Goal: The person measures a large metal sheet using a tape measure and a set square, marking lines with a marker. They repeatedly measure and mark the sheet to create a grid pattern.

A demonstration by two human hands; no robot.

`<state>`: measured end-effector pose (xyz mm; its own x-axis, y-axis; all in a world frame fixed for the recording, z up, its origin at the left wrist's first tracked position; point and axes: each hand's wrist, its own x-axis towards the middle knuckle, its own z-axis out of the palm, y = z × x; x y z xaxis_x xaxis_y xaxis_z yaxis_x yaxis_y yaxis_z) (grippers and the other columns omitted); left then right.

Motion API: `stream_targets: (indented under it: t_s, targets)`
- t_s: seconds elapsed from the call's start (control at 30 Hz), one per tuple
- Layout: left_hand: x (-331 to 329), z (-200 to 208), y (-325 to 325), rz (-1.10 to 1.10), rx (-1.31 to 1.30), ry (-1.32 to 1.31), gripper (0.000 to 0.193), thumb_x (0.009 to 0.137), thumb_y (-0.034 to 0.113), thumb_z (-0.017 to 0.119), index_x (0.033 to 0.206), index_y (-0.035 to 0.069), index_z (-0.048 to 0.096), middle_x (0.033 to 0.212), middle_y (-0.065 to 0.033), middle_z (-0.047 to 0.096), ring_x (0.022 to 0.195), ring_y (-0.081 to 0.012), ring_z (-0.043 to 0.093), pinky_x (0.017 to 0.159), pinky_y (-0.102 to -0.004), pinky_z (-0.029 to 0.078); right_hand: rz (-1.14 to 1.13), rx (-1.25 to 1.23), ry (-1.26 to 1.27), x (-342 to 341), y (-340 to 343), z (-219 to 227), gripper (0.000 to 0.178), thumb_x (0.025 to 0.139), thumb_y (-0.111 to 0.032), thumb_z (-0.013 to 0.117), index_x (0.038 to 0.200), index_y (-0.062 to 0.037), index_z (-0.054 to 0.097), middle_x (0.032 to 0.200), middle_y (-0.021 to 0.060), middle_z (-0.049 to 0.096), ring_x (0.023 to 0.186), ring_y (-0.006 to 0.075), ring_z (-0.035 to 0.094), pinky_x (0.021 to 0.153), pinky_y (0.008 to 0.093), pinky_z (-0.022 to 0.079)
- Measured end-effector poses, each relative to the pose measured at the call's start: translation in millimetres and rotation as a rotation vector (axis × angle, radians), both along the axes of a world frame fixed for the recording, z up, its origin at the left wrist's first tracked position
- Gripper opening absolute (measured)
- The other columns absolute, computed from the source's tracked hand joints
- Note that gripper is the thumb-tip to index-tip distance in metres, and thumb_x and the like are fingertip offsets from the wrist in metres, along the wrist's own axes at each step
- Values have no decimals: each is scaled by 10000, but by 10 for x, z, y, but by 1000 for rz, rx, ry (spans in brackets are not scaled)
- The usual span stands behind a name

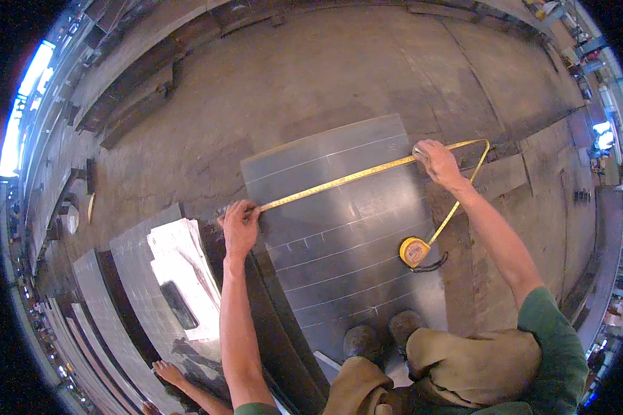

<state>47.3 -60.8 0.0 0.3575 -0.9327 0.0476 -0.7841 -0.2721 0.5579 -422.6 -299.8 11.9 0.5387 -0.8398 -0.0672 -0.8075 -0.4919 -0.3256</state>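
A yellow tape measure's blade stretches across a grey metal plate marked with several thin white lines. At the plate's left edge, my left hand pinches the blade's end. My right hand grips the blade near the plate's right edge; its fingers partly hide what else may be in them. Beyond that hand the blade bends sharply and runs back to its round yellow case, which lies on the plate with a black wrist strap. My boots rest on the plate's near part.
On another marked plate at left lie white papers with a dark phone-like slab on top. Another person's hand touches that plate at lower left. Long metal beams lie on the floor at far left.
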Motion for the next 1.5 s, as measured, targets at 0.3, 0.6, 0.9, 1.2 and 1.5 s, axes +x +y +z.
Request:
stream_targets:
  t_s: [0.3, 0.6, 0.9, 1.2, 1.5]
  targets:
    - [95, -151, 130, 43, 55, -114, 134, 901, 255, 708, 991, 156, 694, 983, -28, 678, 1049, -258, 618, 1007, -538, 315, 19, -73, 13, 126, 54, -172, 332, 1003, -290, 573, 1204, -42, 664, 1213, 179, 669, 1181, 390, 596, 1015, 486, 484]
    - [-37, -52, 163, 84, 42, -89, 130, 918, 252, 692, 1010, 161, 691, 1033, -35, 658, 1127, -284, 575, 1066, -632, 278, -3, -134, 57, 8, 41, -381, 316, 1012, -265, 572, 1242, -55, 627, 1241, 213, 641, 1154, 425, 599, 983, 494, 492]
    - [-55, 113, 340, 291, -55, -252, 205, 898, 192, 675, 1101, 162, 677, 1134, -96, 601, 1182, -324, 526, 1075, -592, 306, 91, -241, 36, 4, 44, -331, 311, 979, -180, 631, 1250, -32, 591, 1223, 227, 630, 1146, 433, 592, 946, 485, 497]
    - [295, 267, 1102, 737, 106, -482, 316, 884, 136, 658, 1199, 154, 670, 1203, -93, 579, 1193, -312, 519, 1002, -548, 375, 110, -273, -19, -53, -7, -450, 313, 974, -187, 640, 1241, -25, 616, 1227, 222, 647, 1136, 427, 609, 956, 467, 500]
    - [438, 212, 1600, 794, 130, -497, 407, 893, 92, 629, 1293, 164, 628, 1231, -127, 577, 1135, -329, 563, 917, -496, 458, 193, -291, 36, -124, -189, -451, 300, 966, -179, 635, 1225, -36, 585, 1145, 206, 643, 1070, 426, 604, 923, 487, 492]
